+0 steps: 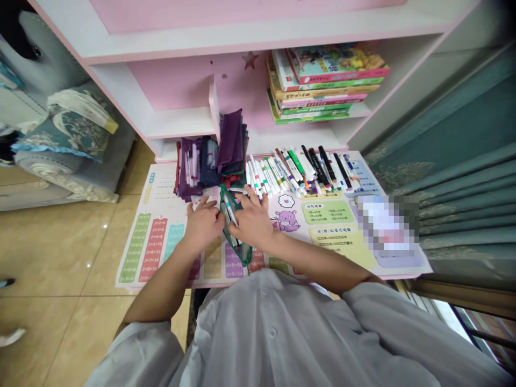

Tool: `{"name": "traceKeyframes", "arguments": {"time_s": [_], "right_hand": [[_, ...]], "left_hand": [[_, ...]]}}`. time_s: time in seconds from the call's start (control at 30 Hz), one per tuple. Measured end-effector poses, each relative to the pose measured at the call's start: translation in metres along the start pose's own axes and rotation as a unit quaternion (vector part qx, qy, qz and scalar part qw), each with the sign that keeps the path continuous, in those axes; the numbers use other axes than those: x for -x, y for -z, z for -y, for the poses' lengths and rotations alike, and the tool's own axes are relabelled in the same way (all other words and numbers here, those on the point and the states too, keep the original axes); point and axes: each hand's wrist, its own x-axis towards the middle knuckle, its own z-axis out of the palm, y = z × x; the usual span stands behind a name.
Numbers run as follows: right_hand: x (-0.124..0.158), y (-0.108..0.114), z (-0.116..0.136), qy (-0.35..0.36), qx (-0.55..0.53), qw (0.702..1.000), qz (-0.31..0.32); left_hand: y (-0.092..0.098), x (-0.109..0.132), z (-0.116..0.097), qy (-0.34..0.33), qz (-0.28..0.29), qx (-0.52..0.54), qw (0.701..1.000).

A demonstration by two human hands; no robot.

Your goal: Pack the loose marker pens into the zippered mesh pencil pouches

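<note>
A pink-and-white shelf stands behind the table I'm working at, its top printed with sums. My left hand sits at the left edge of a green pouch, palm down, fingers fanned and bent, thumb tip against the cloth; I can't tell from here whether it pinches it. My right hand comes over the other side, fingers apart and reaching forward, the thumb side dipping into the open mouth; whether it grips anything I can't tell either. Both forearms slant inward, so my hands nearly meet over the pouch, which lies close to my body with a few pens inside. I judge the step in hand to be working at those pens within the pouch, and the next move to call for a steady edge on the left and a fine pinch on the right. Just beyond lie a purple pouch, a blue pouch and a stack of pouches, with a spread of markers to their right. Books are piled farther back; a curtain hangs at far right.
</note>
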Motion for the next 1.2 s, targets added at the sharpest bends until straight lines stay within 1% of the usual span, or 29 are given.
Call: {"name": "traceKeyframes", "arguments": {"time_s": [0.27,0.47,0.57,0.63,0.67,0.77,0.83,0.93,1.0,1.1,1.2], "right_hand": [[0.0,-0.013,-0.001,0.008,0.026,1.0,0.013],[0.0,-0.014,-0.001,0.007,0.032,0.999,0.022],[-0.001,-0.01,-0.001,0.012,0.015,1.0,0.016],[-0.004,-0.005,-0.004,0.004,-0.006,1.0,-0.01],[-0.007,-0.002,-0.007,-0.009,-0.014,0.999,-0.033],[-0.023,0.004,-0.022,-0.074,-0.006,0.991,-0.114],[-0.038,0.002,-0.036,-0.11,0.021,0.984,-0.135],[-0.056,-0.009,-0.055,-0.148,0.068,0.981,-0.109],[-0.063,-0.017,-0.062,-0.162,0.091,0.979,-0.086],[-0.066,-0.026,-0.064,-0.16,0.11,0.978,-0.08],[-0.065,-0.029,-0.061,-0.152,0.118,0.978,-0.078]], "left_hand": [[0.001,0.001,-0.001,0.0,-0.005,0.001,1.0],[-0.001,0.0,0.0,0.002,-0.005,0.003,1.0],[0.0,0.0,0.0,0.003,-0.001,0.003,1.0],[0.0,0.0,0.0,0.001,0.001,0.002,1.0],[0.001,0.0,0.0,-0.001,0.002,0.001,1.0],[0.001,0.001,0.0,-0.005,0.001,-0.002,1.0],[0.001,0.001,0.0,-0.003,-0.002,-0.002,1.0],[0.0,0.001,0.0,0.001,0.001,-0.003,1.0],[0.0,0.0,0.0,0.003,0.006,-0.002,1.0],[0.0,0.0,0.001,0.001,0.007,-0.001,1.0],[-0.001,0.0,0.001,-0.001,0.0,-0.003,1.0]]}}
